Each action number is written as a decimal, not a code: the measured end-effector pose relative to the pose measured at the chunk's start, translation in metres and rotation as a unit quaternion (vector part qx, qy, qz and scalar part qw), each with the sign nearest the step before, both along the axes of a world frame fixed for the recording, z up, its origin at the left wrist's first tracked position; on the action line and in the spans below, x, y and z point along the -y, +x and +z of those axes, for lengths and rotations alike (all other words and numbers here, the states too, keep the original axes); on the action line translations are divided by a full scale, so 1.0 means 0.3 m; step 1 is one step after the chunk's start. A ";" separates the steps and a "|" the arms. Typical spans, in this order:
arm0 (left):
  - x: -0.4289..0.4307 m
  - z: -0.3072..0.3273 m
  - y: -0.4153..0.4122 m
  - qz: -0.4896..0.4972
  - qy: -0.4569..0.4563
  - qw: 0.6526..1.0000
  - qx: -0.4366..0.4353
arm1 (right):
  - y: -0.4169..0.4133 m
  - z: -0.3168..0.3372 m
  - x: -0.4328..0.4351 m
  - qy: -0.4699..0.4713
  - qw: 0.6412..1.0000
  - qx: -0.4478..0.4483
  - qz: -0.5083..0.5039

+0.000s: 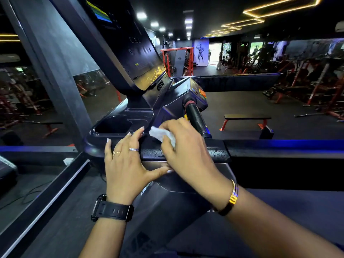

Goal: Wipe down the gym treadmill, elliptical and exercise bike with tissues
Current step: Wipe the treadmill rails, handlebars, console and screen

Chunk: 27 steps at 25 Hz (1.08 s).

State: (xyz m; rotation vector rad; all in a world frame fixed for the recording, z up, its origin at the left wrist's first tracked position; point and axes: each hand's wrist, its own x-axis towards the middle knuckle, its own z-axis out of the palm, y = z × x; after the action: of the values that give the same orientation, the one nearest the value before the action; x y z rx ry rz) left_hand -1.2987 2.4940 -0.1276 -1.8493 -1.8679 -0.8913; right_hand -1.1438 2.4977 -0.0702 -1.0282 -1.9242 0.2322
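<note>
The treadmill is black, with a tilted console showing a lit coloured screen, a cup-holder tray below it and a worn, flaking handrail running across the front. A crumpled white tissue lies against the top of that handrail just beside the tray, gripped by the right hand.

The left hand is resting on the treadmill handrail, just left of the right hand gripping a tissue over it; a cup holder is sitting behind the left hand, a bench standing beyond to the right
</note>
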 end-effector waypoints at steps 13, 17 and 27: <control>-0.007 -0.011 -0.007 0.002 0.018 1.000 0.004 | -0.058 -0.086 -0.059 0.107 0.953 0.282 0.015; -0.009 -0.012 -0.008 0.008 0.039 0.999 0.006 | -0.111 -0.105 -0.072 0.134 0.937 0.322 -0.016; 0.001 -0.001 -0.003 -0.002 0.010 1.000 -0.016 | 0.132 -0.168 -0.027 0.125 0.942 0.228 -0.211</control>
State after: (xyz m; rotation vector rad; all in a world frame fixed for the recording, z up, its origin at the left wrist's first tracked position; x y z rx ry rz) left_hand -1.2995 2.4936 -0.1279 -1.8444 -1.8303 -0.8746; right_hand -1.1041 2.5057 -0.1205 -1.3689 -2.0023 -0.5236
